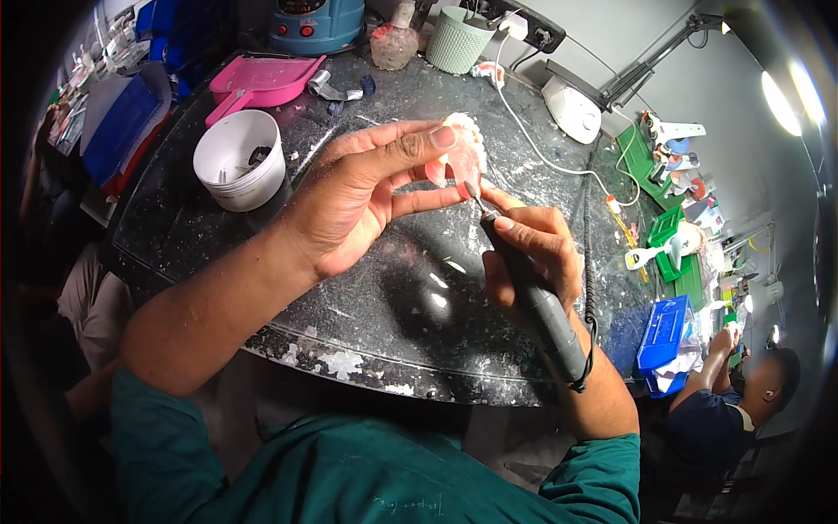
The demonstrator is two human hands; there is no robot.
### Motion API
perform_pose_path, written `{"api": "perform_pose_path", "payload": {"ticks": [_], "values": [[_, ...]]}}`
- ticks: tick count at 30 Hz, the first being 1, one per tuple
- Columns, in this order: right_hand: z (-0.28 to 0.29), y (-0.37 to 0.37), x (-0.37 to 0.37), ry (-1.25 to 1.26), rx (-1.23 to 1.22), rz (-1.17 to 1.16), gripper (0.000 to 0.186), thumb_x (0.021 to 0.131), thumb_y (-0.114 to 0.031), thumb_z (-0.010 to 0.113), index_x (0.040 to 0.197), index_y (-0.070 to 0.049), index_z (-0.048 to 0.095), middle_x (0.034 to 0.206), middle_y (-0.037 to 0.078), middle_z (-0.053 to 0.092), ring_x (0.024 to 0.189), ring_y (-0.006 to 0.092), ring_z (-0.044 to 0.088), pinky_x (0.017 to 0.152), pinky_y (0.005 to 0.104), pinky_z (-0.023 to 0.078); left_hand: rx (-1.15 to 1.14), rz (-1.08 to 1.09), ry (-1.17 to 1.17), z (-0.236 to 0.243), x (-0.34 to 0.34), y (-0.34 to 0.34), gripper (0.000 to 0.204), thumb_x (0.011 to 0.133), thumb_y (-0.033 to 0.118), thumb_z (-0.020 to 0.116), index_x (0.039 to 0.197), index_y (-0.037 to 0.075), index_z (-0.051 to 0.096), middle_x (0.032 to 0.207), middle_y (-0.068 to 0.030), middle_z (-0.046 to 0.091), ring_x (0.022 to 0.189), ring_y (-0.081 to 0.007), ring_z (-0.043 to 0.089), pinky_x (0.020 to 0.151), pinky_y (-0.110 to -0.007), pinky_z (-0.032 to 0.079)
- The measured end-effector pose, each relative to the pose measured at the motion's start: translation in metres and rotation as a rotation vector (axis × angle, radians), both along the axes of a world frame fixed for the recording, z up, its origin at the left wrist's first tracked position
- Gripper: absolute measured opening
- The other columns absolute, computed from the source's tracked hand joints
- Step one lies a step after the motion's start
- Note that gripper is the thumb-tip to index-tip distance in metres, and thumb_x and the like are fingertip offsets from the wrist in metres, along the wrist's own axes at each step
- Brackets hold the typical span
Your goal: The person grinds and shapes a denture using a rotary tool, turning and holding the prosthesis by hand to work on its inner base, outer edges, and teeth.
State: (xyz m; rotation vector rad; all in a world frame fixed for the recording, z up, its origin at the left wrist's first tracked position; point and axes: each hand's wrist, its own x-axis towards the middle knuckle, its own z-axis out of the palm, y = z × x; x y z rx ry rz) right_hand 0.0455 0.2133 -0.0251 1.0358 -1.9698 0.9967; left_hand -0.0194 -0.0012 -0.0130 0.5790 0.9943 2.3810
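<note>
Above the middle of the dark worktop, my left hand [367, 175] grips a denture [470, 150] with a pink base and pale teeth along its upper edge. The thumb lies on one side of it and fingers reach beneath. My right hand [541, 244] is closed around a black rotary handpiece [537, 297], held like a pen. Its rounded bur [472, 189] meets or nearly meets the lower edge of the pink base, close to my left fingertip; whether it touches, I cannot tell. A coiled cord hangs beside the handpiece.
White bowl [240, 162] and pink dustpan [262, 83] stand left. At the back are a blue machine [314, 26], a glass flask [394, 44] and a pale green basket [459, 39]. A white cable [541, 157] crosses the right side near blue bin [665, 336]. Another person sits far right.
</note>
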Motion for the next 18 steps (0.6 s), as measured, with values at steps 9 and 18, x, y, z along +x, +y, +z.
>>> {"api": "perform_pose_path", "payload": {"ticks": [9,18], "values": [[-0.0031,-0.0009,0.004,-0.046,-0.052,0.002,0.048,0.072,0.011,0.077,0.115,0.003,0.058,0.098,0.016,0.058,0.111,0.0416,0.064,0.083,0.0369,0.057,0.009,-0.01,0.037,-0.0016,-0.0015,-0.0012,0.034,0.095,0.023,0.064,0.118,-0.002,0.061,0.103,-0.0071,0.065,0.102,-0.0167,0.064,0.099,-0.044,0.053],[-0.0038,0.0,0.002,-0.031,-0.061,0.026,0.046,0.072,0.009,0.078,0.113,0.002,0.059,0.096,0.014,0.058,0.11,0.0404,0.064,0.083,0.0364,0.056,-0.011,0.011,0.013,0.0057,0.0039,0.0015,0.036,0.095,0.022,0.064,0.121,-0.002,0.059,0.098,-0.0049,0.064,0.1,-0.015,0.064,0.099,-0.044,0.053]]}}
